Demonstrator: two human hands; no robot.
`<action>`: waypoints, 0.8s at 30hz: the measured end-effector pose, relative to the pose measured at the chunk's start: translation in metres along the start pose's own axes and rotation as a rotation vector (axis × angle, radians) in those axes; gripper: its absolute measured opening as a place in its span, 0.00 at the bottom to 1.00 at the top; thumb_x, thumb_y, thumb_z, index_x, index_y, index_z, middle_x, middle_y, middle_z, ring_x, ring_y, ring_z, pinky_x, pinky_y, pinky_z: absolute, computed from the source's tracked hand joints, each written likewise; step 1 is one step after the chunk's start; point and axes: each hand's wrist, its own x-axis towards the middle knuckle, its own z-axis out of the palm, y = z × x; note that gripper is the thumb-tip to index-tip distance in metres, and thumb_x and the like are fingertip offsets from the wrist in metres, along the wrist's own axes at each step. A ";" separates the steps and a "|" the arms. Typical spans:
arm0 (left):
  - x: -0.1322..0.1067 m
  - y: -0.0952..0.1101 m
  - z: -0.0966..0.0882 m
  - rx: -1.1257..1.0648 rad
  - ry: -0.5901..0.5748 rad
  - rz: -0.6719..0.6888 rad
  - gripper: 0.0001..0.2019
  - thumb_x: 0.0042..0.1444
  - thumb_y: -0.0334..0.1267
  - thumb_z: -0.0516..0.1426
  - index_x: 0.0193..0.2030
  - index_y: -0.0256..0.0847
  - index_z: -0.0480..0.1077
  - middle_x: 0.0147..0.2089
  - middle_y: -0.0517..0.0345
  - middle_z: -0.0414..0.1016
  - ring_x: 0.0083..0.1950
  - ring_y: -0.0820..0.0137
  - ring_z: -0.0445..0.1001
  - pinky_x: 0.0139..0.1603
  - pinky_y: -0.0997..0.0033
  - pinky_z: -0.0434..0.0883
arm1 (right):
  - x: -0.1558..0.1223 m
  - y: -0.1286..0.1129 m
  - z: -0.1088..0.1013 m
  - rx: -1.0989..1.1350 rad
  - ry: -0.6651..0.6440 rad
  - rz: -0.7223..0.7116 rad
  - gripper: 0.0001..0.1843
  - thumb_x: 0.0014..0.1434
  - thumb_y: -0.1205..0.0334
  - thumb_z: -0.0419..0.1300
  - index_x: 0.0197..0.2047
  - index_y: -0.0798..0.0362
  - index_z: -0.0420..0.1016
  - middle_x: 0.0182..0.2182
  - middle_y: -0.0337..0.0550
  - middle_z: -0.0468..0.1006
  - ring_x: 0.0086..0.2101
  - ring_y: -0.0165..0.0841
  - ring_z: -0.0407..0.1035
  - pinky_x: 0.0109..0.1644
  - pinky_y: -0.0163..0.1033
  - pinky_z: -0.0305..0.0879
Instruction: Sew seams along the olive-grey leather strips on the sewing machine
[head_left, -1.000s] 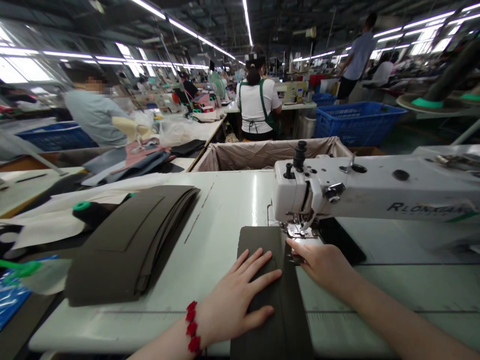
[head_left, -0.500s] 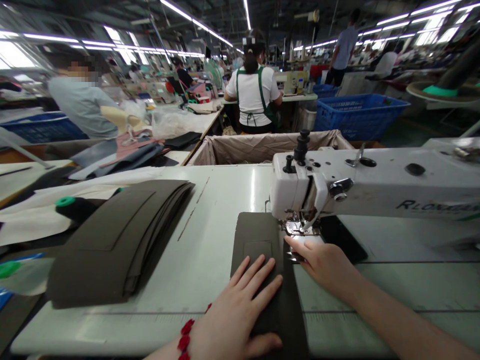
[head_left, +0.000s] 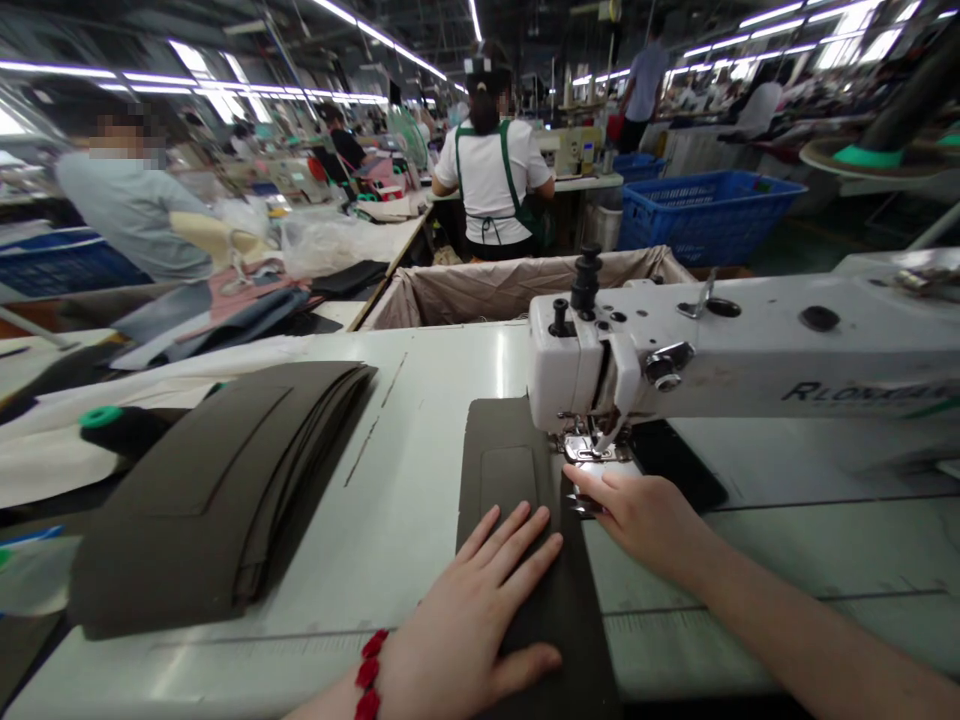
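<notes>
A dark olive-grey panel [head_left: 499, 440] lies flat on the sewing table, its right edge beside the presser foot [head_left: 598, 445] of a white sewing machine [head_left: 712, 340]. My left hand [head_left: 487, 600] rests flat on the panel with fingers spread, below a stitched or creased rectangle outline. My right hand [head_left: 637, 510] is just in front of the presser foot, its index fingertip on the panel's right edge. Its other fingers are curled around small thread snips [head_left: 583, 504], whose pointed metal tips stick out to the left. The snips' handle is hidden in the hand.
A stack of similar panels [head_left: 202, 500] stands on the left, with a black thread cone [head_left: 124, 428] behind it. A dark flat object [head_left: 679, 465] lies under the machine arm. Beyond the table are a cloth-lined bin [head_left: 495, 285], a blue crate [head_left: 705, 215] and seated co-workers.
The panel has slid a little farther away past the presser foot, and my left hand has moved slightly with it. My right hand stays by the foot. The view has shifted slightly.
</notes>
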 end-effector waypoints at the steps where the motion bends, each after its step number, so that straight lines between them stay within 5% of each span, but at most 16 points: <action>1: 0.001 0.000 0.000 0.012 0.007 0.002 0.42 0.58 0.56 0.57 0.72 0.47 0.40 0.74 0.55 0.37 0.73 0.54 0.41 0.71 0.43 0.46 | 0.000 0.000 0.000 0.001 0.005 0.000 0.27 0.63 0.64 0.52 0.66 0.45 0.59 0.39 0.43 0.79 0.36 0.36 0.74 0.34 0.38 0.61; 7: 0.002 0.012 0.001 0.094 0.013 0.013 0.25 0.66 0.38 0.51 0.69 0.53 0.52 0.71 0.64 0.52 0.69 0.60 0.55 0.67 0.51 0.62 | 0.000 0.001 0.002 0.022 0.010 -0.006 0.27 0.63 0.65 0.52 0.65 0.46 0.60 0.40 0.43 0.79 0.37 0.36 0.74 0.35 0.37 0.62; 13: -0.002 0.014 0.002 0.115 0.033 0.053 0.26 0.65 0.41 0.52 0.68 0.49 0.53 0.72 0.60 0.48 0.71 0.58 0.50 0.67 0.53 0.62 | 0.000 0.001 0.002 0.040 0.008 -0.001 0.27 0.63 0.65 0.53 0.65 0.46 0.60 0.43 0.44 0.79 0.40 0.36 0.74 0.37 0.37 0.63; 18: -0.004 0.012 0.003 0.152 0.017 0.053 0.25 0.66 0.34 0.50 0.68 0.48 0.54 0.70 0.58 0.56 0.67 0.60 0.60 0.65 0.56 0.66 | 0.001 0.001 0.001 0.018 -0.001 -0.001 0.27 0.63 0.66 0.53 0.65 0.45 0.60 0.40 0.44 0.79 0.38 0.35 0.74 0.36 0.36 0.62; 24: -0.003 0.009 0.001 0.190 0.053 0.086 0.24 0.62 0.30 0.53 0.65 0.46 0.59 0.70 0.51 0.54 0.69 0.56 0.56 0.65 0.52 0.64 | 0.001 0.001 0.001 -0.003 -0.012 0.001 0.28 0.62 0.65 0.53 0.65 0.44 0.60 0.38 0.42 0.79 0.36 0.35 0.74 0.34 0.37 0.62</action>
